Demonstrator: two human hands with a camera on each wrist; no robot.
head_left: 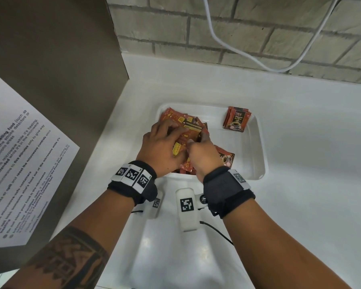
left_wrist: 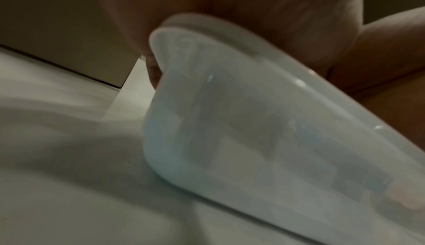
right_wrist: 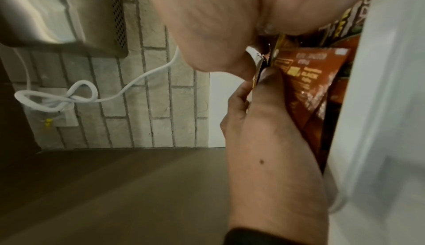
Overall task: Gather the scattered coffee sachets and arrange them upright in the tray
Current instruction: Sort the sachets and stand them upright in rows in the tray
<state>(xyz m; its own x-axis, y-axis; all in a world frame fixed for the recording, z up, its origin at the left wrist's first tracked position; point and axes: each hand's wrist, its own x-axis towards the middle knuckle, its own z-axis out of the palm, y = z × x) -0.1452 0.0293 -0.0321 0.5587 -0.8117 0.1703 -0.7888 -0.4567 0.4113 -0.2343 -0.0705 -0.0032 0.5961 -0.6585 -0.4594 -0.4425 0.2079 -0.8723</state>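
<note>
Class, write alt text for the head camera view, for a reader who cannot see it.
Two hands, left hand and right hand, gather a pile of red coffee sachets at the left end of a white tray on a white counter. A small upright stack stands at the tray's far side.

Bare forearms wear black fabric wrist straps [head_left: 133,185] with white square-coded marker tiles [head_left: 131,174]; white camera housing [head_left: 186,209], black cable [head_left: 217,232]; dark geometric tattoo [head_left: 65,261] lower left.
</note>
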